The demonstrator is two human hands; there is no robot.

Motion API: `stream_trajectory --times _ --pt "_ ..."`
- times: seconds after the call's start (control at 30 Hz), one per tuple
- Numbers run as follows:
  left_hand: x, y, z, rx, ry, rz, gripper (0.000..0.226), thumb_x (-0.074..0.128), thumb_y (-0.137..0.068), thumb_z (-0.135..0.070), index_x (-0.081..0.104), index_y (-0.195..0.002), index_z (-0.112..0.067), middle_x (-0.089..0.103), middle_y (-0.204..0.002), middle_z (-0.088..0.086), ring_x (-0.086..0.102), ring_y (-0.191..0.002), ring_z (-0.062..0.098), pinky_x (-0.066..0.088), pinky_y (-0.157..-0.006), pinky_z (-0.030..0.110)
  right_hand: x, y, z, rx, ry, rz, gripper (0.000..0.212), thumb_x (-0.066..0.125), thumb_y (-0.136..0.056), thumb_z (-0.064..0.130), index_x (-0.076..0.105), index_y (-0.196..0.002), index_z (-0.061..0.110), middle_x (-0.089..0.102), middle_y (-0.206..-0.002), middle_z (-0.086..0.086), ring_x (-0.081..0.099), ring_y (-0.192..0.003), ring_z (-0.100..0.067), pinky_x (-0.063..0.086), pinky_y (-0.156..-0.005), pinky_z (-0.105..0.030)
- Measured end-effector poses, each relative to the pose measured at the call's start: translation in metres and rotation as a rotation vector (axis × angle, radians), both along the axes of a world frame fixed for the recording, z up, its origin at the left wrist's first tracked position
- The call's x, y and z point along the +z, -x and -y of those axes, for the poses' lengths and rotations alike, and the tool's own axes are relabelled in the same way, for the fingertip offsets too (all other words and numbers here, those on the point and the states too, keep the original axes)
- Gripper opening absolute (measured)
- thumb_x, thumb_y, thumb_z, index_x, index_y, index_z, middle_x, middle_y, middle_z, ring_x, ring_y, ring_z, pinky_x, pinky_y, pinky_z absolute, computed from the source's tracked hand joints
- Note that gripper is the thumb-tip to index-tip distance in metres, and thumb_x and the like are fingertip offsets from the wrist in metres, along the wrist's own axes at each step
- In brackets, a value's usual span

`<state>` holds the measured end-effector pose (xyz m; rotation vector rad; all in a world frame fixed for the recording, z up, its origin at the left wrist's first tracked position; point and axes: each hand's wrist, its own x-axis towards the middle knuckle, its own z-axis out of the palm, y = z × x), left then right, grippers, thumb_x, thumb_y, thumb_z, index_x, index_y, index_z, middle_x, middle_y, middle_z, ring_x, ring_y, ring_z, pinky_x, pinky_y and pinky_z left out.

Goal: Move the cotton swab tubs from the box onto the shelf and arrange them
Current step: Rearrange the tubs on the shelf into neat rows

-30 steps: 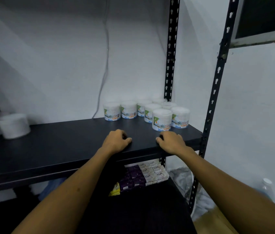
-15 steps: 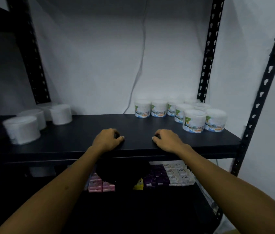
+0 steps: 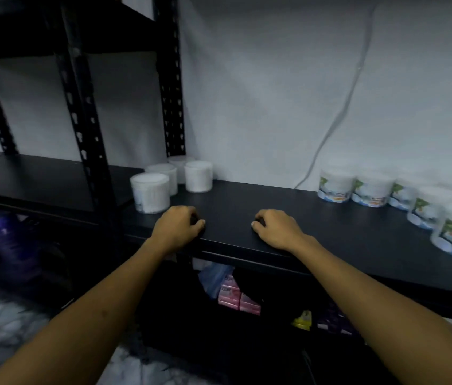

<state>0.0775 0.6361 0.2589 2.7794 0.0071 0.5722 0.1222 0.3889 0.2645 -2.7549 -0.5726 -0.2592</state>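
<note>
- On the front edge of the shelf (image 3: 247, 215), both hands rest side by side, knuckles up. Left hand (image 3: 176, 227) and right hand (image 3: 279, 229) each have their fingers curled under, tips against the board. Neither holds a tub.
- Labelled tubs (image 3: 369, 188): a group at the right end of the shelf, standing upright, packed close, running from near the back wall toward the front edge. The nearest one is cut off by the frame edge.
- Plain white tubs (image 3: 151, 191): four at the left end, beside the black upright post (image 3: 87, 129), upright, clustered, the front one just left of the left hand.
- Middle stretch of shelf between the two groups is bare board. Box not in view; cannot tell how many tubs remain in it.
- Below: pink packs (image 3: 237, 297) and other small packets on the lower shelf, dim.
- Judgement: hands look parked between trips, or braced on the edge. The step now is most likely to go back to the box for more, or to tidy the groups.
- To do it well: take each tub round its wall from above and set it flat on the bare middle. Line it up with the right-hand group, labels facing forward.
- Keep new tubs back from the front edge. The right group already crowds the edge, so nudging it could tip one off.
- Light tubs slide easily on this smooth board; push low on the wall, not at the lid.
</note>
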Motion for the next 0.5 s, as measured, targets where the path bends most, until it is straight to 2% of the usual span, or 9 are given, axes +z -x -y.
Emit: stream_trajectory --times 0.2,0.37,0.43,0.5 --pt "0.003 0.013 -0.061 0.104 -0.061 0.25 0.021 0.06 -0.085 -0.026 0.067 -0.098 -0.01 0.066 -0.099 0.006 0.057 -0.098 0.028 0.052 -0.067 0.039 -0.004 -0.03 -0.079 0.123 -0.047 0.045 0.031 0.046 -0.093 0.034 0.059 -0.115 0.015 0.062 -0.117 -0.005 0.056 -0.107 -0.025 0.043 -0.093 -0.044" --pt "0.006 0.01 -0.094 0.198 -0.038 0.372 0.034 0.065 -0.083 -0.02 0.058 -0.115 -0.008 0.053 -0.112 0.012 0.048 -0.106 0.029 0.053 -0.066 0.041 -0.004 -0.063 -0.121 0.169 -0.167 0.128 0.041 0.051 -0.09 0.028 0.05 -0.126 0.008 0.053 -0.127 -0.011 0.05 -0.117 -0.031 0.047 -0.092 -0.048" --pt "0.006 0.006 -0.096 0.206 -0.017 0.391 0.041 0.066 -0.082 -0.021 0.053 -0.119 -0.01 0.045 -0.12 0.013 0.045 -0.109 0.028 0.055 -0.068 0.043 -0.004 -0.078 -0.133 0.15 -0.198 0.152 0.044 0.052 -0.09 0.028 0.046 -0.129 0.007 0.05 -0.126 -0.012 0.048 -0.117 -0.032 0.048 -0.089 -0.048" --pt "0.003 0.0 -0.092 0.189 0.017 0.401 0.05 0.068 -0.082 -0.022 0.047 -0.125 -0.012 0.036 -0.133 0.015 0.041 -0.118 0.031 0.055 -0.079 0.043 -0.003 -0.091 -0.143 0.121 -0.23 0.168 0.048 0.053 -0.091 0.028 0.041 -0.132 0.008 0.047 -0.13 -0.014 0.045 -0.118 -0.034 0.048 -0.089 -0.05"
